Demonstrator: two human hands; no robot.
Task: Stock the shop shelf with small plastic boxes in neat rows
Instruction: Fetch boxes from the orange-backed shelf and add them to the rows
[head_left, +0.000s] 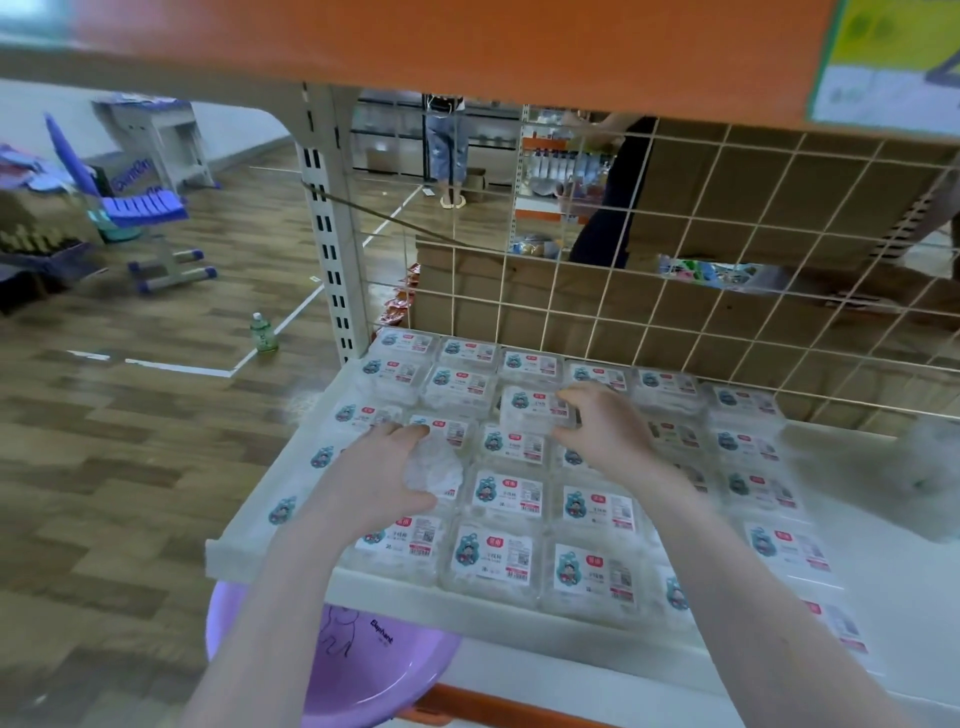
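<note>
I see my right hand (602, 431) reaching in over the white shelf (270, 530), its fingers (566, 397) curled and clamped on one small plastic box (535, 410). That box sits raised above the third column from the left, near the back, at about twelve o'clock from the middle of the stocked patch. Its label faces up, its long axis runs nine to three o'clock, and the cartoon sticker end points toward nine o'clock, the same way as its neighbours.

My left hand (395, 467) lies at about nine o'clock from the right one, fingers curled round a clear, crumpled-looking box (436, 467) whose label I cannot read; which way that one points I cannot tell.

The rows of boxes (498, 556) already fill the shelf from the front lip back to the wire grid panel (675, 270), all flat, labels up, long sides parallel to the shelf's front edge. The rightmost part of the shelf shows bare white board, blurred.

Below the shelf's front edge at six o'clock there is a purple plastic basin (363, 670). On the wooden floor (130, 441) at ten o'clock stands a small green bottle (264, 332), and farther off a purple chair (140, 208). Behind the grid, a person stands in denim shorts (445, 145).
</note>
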